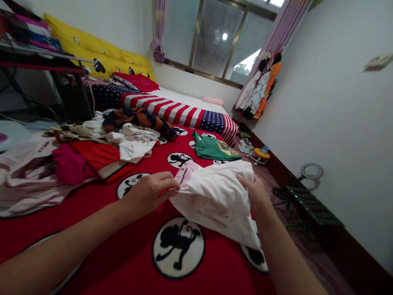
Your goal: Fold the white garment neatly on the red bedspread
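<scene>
A pale pink garment lies bunched on the near part of the bed, held at both sides. The left hand pinches its left edge, fingers curled closed around the cloth near a small printed patch. The right hand grips the right side, fingers closed into the fabric; the lower part of the garment hangs over the bed's edge beside the right forearm.

The bed is covered by a red blanket printed with white circles holding black monkey figures. Just beyond the garment lies a folded green shirt with a yellowish print. To the left sits a loose pile of clothes: white, red, bright pink, and an orange and dark blue piece on top. Behind that is a stars-and-stripes cover, then yellow pillows against the wall.

On the floor to the right stand a dark folding stool and a small yellow stool. Clothes hang by the curtain near the window.
</scene>
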Tool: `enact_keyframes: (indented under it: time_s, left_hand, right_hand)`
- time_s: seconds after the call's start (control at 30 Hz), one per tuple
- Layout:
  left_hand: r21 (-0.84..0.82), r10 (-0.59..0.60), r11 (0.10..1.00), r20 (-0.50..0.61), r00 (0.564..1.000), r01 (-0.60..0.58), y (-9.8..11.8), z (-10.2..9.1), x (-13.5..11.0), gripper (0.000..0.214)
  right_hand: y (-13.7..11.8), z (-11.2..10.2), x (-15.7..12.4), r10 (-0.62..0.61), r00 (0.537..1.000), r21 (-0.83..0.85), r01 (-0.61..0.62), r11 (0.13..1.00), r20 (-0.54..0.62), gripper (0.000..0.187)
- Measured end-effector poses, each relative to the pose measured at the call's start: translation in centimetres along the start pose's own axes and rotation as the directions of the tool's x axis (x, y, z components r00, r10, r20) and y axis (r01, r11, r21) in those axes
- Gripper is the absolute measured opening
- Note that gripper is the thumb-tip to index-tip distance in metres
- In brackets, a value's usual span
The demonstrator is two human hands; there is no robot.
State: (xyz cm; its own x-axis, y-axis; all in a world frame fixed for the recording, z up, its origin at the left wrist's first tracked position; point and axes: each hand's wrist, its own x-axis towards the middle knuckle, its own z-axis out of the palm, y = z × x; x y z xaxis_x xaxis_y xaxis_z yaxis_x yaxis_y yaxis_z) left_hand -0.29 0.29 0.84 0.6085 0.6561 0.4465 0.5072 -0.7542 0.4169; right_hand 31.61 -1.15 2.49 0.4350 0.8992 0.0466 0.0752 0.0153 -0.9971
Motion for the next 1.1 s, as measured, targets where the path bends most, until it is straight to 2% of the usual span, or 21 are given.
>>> enact_keyframes:
  time_s: [0.1,0.23,0.43,0.6,0.7,0.77,0.87,0.93,1.03,1.1]
  left_hand:
    - [0.037,0.054,0.998,0.100,0.994,-0.058,0.9,1.2,-0.1,0.017]
    - [0.098,0.098,0.987,0.231,0.968,-0.124,1.6,3.2,0.0,0.016]
    - [0.131,0.087,0.984,0.253,0.964,-0.123,3.0,4.3,0.7,0.015]
    - [0.139,0.055,0.985,0.326,0.944,-0.105,3.2,5.4,0.3,0.006]
    - [0.090,0.048,0.993,0.301,0.953,-0.078,3.2,5.1,0.9,0.020]
    - [0.065,0.034,0.997,0.248,0.968,-0.051,3.2,4.7,1.9,0.026]
    - [0.019,0.055,0.998,0.104,0.993,-0.058,3.1,4.9,3.8,0.016]
    - [-0.023,0.055,0.998,-0.001,0.998,-0.055,2.8,5.7,5.0,0.019]
    - [-0.065,-0.017,0.998,-0.108,0.994,0.010,2.2,7.2,6.1,0.035]
    - [-0.071,-0.062,0.996,-0.135,0.989,0.053,1.6,8.3,6.3,0.042]
  right_hand:
    - [1.8,-2.2,-1.1,0.029,0.999,-0.123,-0.034,0.992,-0.042,0.053]
    - [4.4,-3.7,-2.3,0.031,0.998,-0.270,-0.046,0.962,-0.059,0.048]
    - [3.8,-5.0,-2.3,-0.054,0.993,-0.335,0.017,0.942,-0.100,0.053]
    - [5.3,-6.5,-2.4,-0.038,0.996,-0.479,-0.006,0.878,-0.082,0.048]
    - [5.9,-7.2,-2.3,-0.063,0.996,-0.523,0.017,0.852,-0.070,0.052]
    - [6.1,-7.6,-2.2,-0.071,0.996,-0.601,0.027,0.799,-0.050,0.051]
    - [6.1,-8.1,-2.0,-0.116,0.993,-0.775,0.045,0.631,-0.037,0.051]
    - [5.5,-8.0,-1.7,-0.236,0.969,-0.836,0.069,0.544,-0.074,0.054]
    - [4.0,-6.6,-1.0,-0.442,0.894,-0.817,0.197,0.543,-0.078,0.052]
    - [3.1,-4.8,-0.2,-0.455,0.891,-0.749,0.299,0.591,-0.003,0.041]
